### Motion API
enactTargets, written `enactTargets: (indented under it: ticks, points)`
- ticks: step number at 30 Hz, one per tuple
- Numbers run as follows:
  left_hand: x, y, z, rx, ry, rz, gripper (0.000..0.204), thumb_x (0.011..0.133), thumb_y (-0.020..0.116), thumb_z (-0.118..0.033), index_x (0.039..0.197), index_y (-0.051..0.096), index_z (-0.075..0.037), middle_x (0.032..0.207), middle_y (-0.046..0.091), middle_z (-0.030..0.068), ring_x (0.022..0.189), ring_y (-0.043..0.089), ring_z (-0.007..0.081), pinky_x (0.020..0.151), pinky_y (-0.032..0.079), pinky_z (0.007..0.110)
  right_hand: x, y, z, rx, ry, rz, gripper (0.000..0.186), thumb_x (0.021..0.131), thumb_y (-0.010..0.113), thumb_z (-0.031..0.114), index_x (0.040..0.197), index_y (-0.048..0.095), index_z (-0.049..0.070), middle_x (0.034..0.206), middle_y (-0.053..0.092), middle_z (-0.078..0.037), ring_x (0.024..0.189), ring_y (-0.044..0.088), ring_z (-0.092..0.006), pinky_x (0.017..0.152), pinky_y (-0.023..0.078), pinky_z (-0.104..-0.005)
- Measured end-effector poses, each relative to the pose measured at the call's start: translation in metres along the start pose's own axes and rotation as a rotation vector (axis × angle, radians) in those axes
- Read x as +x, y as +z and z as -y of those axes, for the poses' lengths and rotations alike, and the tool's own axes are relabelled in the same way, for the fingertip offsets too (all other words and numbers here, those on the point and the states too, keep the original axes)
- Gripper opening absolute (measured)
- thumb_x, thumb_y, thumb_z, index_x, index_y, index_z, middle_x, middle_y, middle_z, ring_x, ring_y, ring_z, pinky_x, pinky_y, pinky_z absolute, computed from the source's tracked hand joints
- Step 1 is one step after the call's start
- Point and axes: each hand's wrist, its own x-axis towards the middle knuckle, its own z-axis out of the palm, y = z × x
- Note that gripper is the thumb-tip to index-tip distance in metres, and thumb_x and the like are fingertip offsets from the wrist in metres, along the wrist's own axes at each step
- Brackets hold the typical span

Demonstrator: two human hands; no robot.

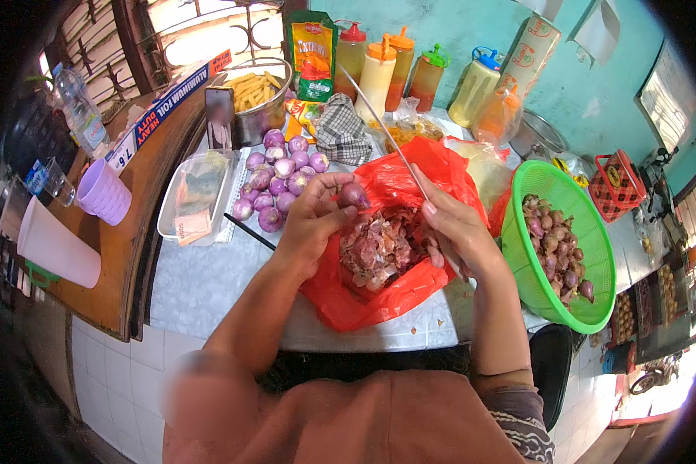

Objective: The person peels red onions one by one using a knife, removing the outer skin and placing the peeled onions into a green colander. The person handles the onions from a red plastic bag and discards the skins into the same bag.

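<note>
My left hand [308,224] pinches a purple shallot [353,196] between thumb and fingers. In my right hand [465,232] is a long, thin knife [390,139], its blade slanting up and away to the left, clear of the shallot. Both hands are over an open red plastic bag [448,166], where dry papery shallot skins [379,251] lie heaped. Just left of the bag sits a pile of peeled shallots [278,182], pale purple and glossy. To the right, a green plastic basket [607,255] leans with unpeeled brown shallots [553,247] inside.
Sauce bottles [351,58] line the back wall beside a green-and-orange pouch [312,62]. A metal pot [263,120] holds cut fries. Left of the shallot pile stands a clear plastic container [197,193] with banknotes. Purple cups [104,189] and a foil box [170,100] occupy the wooden table.
</note>
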Motion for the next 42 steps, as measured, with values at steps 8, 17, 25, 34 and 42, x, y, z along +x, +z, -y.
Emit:
enactTargets:
  ticks: [8,17,25,34,42]
  points:
    - [-0.017,0.025,0.000,-0.185,-0.124,0.044,0.040,0.077,0.059,0.004,0.114,0.044,-0.004,0.103,0.053,0.0058,0.094,0.057,0.0162,0.073,0.052,0.026,-0.011,0.001,-0.025,-0.477,-0.210,0.146,0.067,0.086,0.055,0.023,0.140,0.018,0.010,0.134,0.039,-0.016,0.120,0.040,-0.0201,0.098,0.030,-0.0296]
    - [-0.017,0.022,0.018,-0.012,-0.028,0.034,0.038,0.078,0.057,0.004,0.112,0.044,-0.004,0.101,0.052,0.0046,0.091,0.055,0.0116,0.077,0.049,0.025,-0.003,-0.002,-0.047,-0.483,-0.239,0.191,0.065,0.088,0.053,0.023,0.140,0.017,0.010,0.131,0.044,-0.015,0.116,0.044,-0.0184,0.096,0.032,-0.0286]
    - [-0.017,0.023,0.019,-0.124,-0.109,0.063,0.037,0.080,0.052,0.009,0.113,0.041,-0.003,0.103,0.052,0.0068,0.092,0.056,0.0139,0.074,0.052,0.025,0.001,-0.002,-0.057,-0.360,-0.279,0.147,0.053,0.090,0.051,0.020,0.137,0.029,0.008,0.132,0.043,-0.010,0.117,0.041,-0.0146,0.097,0.031,-0.0271]
    - [-0.015,0.022,0.020,-0.057,-0.137,0.053,0.030,0.081,0.057,0.001,0.108,0.045,-0.005,0.095,0.053,0.0045,0.083,0.054,0.0104,0.069,0.049,0.024,0.002,-0.009,-0.045,-0.146,-0.012,0.077,0.049,0.092,0.046,0.022,0.137,0.030,0.009,0.097,0.055,-0.005,0.077,0.052,-0.0102,0.069,0.043,-0.0230]
    - [-0.016,0.026,0.014,0.082,-0.058,0.045,0.031,0.079,0.055,0.003,0.108,0.045,-0.004,0.095,0.052,0.0039,0.084,0.054,0.0103,0.070,0.048,0.023,-0.005,-0.003,-0.051,-0.177,-0.147,0.194,0.073,0.084,0.054,0.038,0.140,0.018,0.009,0.069,0.045,0.000,0.049,0.039,-0.0072,0.048,0.033,-0.0198]
